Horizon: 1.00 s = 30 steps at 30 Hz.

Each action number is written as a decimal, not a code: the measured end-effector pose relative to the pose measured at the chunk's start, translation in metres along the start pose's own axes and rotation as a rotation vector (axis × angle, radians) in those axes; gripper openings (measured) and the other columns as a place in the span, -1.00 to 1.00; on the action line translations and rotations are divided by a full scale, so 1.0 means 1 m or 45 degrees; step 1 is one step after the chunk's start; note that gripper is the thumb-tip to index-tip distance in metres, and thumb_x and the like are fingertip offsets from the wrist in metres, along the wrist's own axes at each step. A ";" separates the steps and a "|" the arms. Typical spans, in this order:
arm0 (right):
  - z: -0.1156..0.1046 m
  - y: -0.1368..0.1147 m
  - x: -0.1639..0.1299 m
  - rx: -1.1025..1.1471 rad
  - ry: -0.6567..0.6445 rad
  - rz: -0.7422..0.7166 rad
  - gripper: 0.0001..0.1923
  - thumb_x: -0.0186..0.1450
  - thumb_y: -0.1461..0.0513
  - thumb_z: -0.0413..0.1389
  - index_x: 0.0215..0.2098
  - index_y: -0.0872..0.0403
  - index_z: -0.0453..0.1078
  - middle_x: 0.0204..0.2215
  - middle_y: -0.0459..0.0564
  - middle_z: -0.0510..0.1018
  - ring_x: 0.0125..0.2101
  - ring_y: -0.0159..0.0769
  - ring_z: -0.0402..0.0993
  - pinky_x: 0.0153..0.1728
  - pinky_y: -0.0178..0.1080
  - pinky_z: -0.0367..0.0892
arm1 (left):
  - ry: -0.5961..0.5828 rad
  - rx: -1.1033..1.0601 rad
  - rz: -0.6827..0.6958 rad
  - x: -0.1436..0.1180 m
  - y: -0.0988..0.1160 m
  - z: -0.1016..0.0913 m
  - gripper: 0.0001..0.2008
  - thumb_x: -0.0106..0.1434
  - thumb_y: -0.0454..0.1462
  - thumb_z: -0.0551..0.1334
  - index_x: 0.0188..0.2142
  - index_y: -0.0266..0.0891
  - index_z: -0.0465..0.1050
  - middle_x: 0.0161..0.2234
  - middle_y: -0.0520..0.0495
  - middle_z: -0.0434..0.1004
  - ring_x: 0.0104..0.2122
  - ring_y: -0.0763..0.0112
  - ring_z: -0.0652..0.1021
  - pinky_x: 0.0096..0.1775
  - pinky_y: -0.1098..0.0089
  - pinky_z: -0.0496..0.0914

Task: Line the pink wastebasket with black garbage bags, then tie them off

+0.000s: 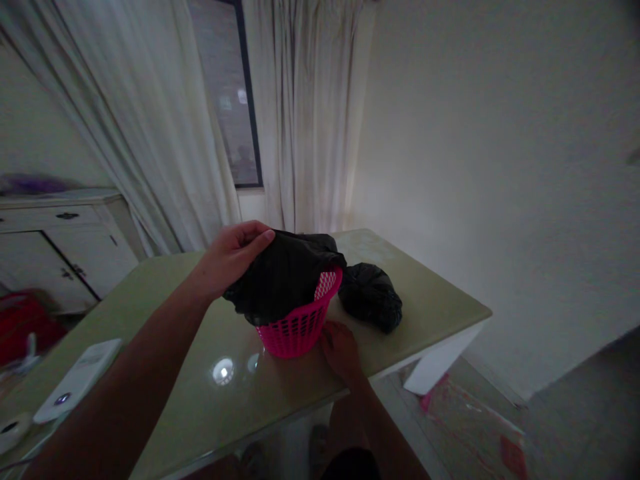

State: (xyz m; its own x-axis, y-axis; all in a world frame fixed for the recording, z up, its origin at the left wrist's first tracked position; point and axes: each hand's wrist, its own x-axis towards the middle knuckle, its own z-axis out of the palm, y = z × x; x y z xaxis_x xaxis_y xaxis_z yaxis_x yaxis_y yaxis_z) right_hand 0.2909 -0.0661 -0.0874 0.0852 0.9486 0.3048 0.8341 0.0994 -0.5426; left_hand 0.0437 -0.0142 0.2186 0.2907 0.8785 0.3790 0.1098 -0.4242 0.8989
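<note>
A black bag (pixel 280 280) is being gripped by the left hand (pixel 233 257) over the pink basket (pixel 300 323) (near the counter's (pixel 175 373) front edge). The basket's base is being touched by the right hand (pixel 343 350), fingers loosely curled.

We find open tabletop (pixel 165 293) to the left of the pink basket (pixel 300 323) and in front of it; the white remote (pixel 77 380) blocks the near-left edge. On the right, the black bundle (pixel 373 297) lies just beside the basket, narrowing passage there; behind it the far corner stays open up to the curtain (pixel 305 120).
</note>
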 end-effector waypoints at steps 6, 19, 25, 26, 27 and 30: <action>0.013 0.010 0.000 0.050 0.066 -0.017 -0.64 0.53 0.22 0.03 0.11 0.10 0.63 0.13 0.19 0.69 0.15 -0.02 0.61 0.29 0.05 0.43 | 0.176 -0.322 -0.211 0.011 -0.013 -0.026 -0.57 0.07 -0.07 0.62 -0.17 -0.27 0.66 -0.34 -0.10 0.67 -0.41 0.33 0.64 -0.42 0.44 0.53; -0.104 -0.090 0.018 -0.059 0.425 -0.744 -0.67 0.57 -0.01 0.11 0.04 -0.03 0.61 -0.05 0.08 0.64 0.06 -0.04 0.47 0.23 0.02 0.28 | -0.565 0.228 -0.238 0.007 -0.011 -0.013 -0.64 0.06 -0.01 0.64 -0.29 -0.18 0.77 -0.38 -0.10 0.73 -0.45 0.24 0.65 -0.52 0.43 0.48; -0.110 -0.107 0.034 0.136 0.388 -0.851 -0.68 0.60 0.01 0.14 -0.14 0.01 0.60 -0.22 -0.01 0.63 -0.10 -0.18 0.47 0.07 -0.11 0.25 | 0.145 -0.038 -0.173 0.048 -0.019 -0.023 -0.59 0.15 0.06 0.57 -0.34 -0.24 0.67 -0.47 -0.07 0.65 -0.54 0.34 0.57 -0.53 0.44 0.39; -0.110 -0.109 0.034 0.165 0.386 -0.867 -0.68 0.60 0.01 0.14 -0.15 0.01 0.60 -0.24 -0.03 0.62 -0.13 -0.20 0.47 0.07 -0.12 0.25 | 0.262 -0.121 -0.215 0.056 -0.021 -0.024 -0.59 0.18 0.05 0.56 -0.32 -0.25 0.64 -0.47 -0.07 0.63 -0.55 0.34 0.56 -0.52 0.42 0.40; -0.110 -0.111 0.032 0.193 0.386 -0.891 -0.69 0.60 0.02 0.14 -0.16 0.01 0.59 -0.25 -0.04 0.61 -0.14 -0.22 0.47 0.07 -0.12 0.25 | 0.362 -0.187 -0.255 0.064 -0.022 -0.026 -0.61 0.22 0.03 0.54 -0.31 -0.25 0.62 -0.48 -0.05 0.61 -0.55 0.34 0.55 -0.50 0.39 0.41; -0.111 -0.116 0.026 0.256 0.397 -0.968 -0.74 0.58 0.05 0.19 -0.18 0.01 0.58 -0.28 -0.07 0.61 -0.18 -0.24 0.47 0.04 -0.13 0.26 | 0.664 -0.286 -0.260 0.084 -0.020 -0.032 -0.73 0.42 -0.09 0.39 -0.28 -0.24 0.55 -0.50 0.06 0.50 -0.56 0.41 0.47 -0.41 0.37 0.43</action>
State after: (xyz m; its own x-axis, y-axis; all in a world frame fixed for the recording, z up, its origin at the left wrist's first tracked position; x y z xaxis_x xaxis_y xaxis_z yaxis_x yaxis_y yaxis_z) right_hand 0.2565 -0.0866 0.0700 -0.2884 0.4784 0.8294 0.6149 0.7566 -0.2226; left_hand 0.0353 0.0750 0.2398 -0.2261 0.9533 0.2003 -0.1054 -0.2284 0.9679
